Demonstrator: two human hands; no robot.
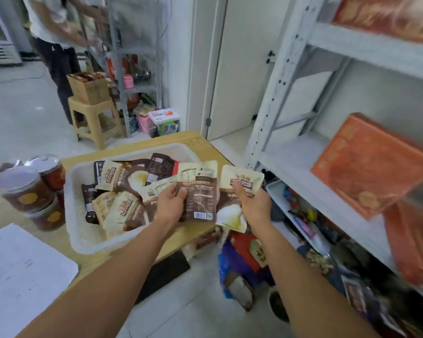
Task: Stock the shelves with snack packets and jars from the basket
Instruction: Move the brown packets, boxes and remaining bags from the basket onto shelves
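Observation:
A white plastic basket on a wooden table holds several cream-and-brown snack packets. My left hand grips one packet with its back label facing me, over the basket's right end. My right hand pinches another packet, front side up, just past the table's right edge. Several clear jars with dark contents stand left of the basket. The white metal shelving stands to the right, its middle shelf bare near the front.
Orange gift boxes lean on the shelves at right. Bags and packets crowd the floor and bottom shelf. White papers lie on the table's near left. Another person stands by a far rack beside a stool with a carton.

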